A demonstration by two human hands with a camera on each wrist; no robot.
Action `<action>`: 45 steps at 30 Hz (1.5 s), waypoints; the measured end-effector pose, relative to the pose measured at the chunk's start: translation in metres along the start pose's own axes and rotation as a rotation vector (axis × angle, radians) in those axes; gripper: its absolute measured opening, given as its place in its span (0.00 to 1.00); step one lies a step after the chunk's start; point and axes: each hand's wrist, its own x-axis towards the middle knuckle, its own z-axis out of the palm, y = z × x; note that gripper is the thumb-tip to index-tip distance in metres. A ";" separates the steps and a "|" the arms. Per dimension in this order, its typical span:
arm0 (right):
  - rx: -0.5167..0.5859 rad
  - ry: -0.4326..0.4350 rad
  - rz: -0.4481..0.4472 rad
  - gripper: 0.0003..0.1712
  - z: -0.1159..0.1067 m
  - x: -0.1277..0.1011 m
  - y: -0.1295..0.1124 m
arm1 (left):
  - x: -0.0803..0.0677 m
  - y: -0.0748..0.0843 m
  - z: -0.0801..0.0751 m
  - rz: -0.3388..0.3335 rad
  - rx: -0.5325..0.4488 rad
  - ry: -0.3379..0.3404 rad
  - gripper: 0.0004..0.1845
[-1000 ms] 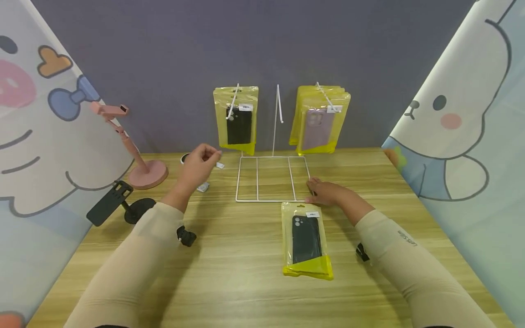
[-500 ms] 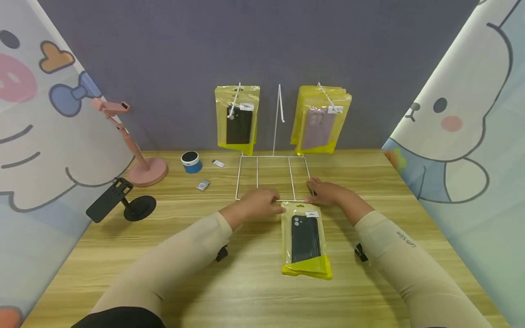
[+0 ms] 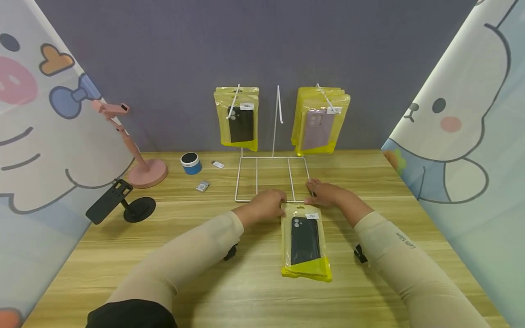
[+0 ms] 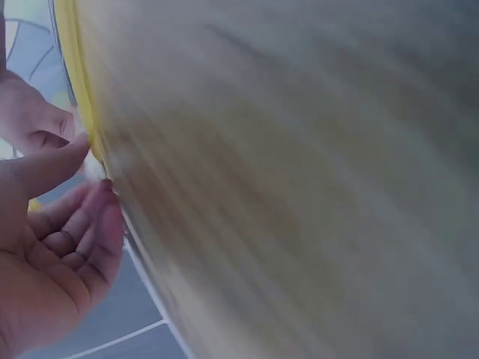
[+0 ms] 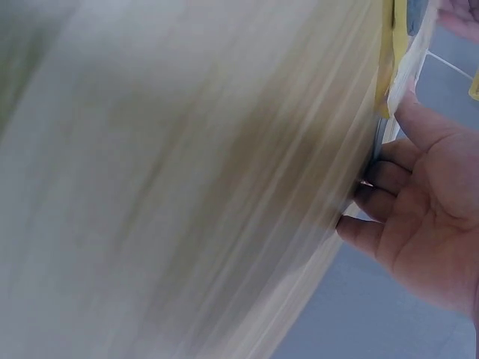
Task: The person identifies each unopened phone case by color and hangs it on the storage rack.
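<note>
A black phone case in a clear-and-yellow bag lies on the table in front of the white wire display rack. My left hand pinches the bag's upper left corner between thumb and fingers; in the left wrist view the thumb meets the yellow edge. At the rack's front right corner, my right hand holds the wire, its thumb close to the bag's top. Bent fingers reach down to the tabletop in the right wrist view. Bagged phone cases hang on the left hook and right hook.
The middle hook bears nothing. To the left stand a pink stand, a black phone holder and a blue-and-white round speaker-like object. Two small white-grey items, one a clip-like gadget, lie beside them. Printed curtains flank the table.
My left hand has come down from the rack's left side to the bag on the table and shifted slightly right. The bag on the left hook has swung a little. My right hand stays put.
</note>
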 end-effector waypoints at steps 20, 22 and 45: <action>-0.042 0.046 -0.056 0.44 0.001 -0.002 0.000 | -0.042 -0.027 -0.036 -0.054 -0.318 0.157 0.05; -0.018 0.036 -0.039 0.46 0.002 -0.002 0.002 | -0.048 -0.030 -0.044 -0.050 -0.339 0.183 0.06; 0.003 0.004 -0.017 0.49 0.000 0.001 0.002 | -0.113 -0.048 -0.111 -0.011 -0.714 0.458 0.09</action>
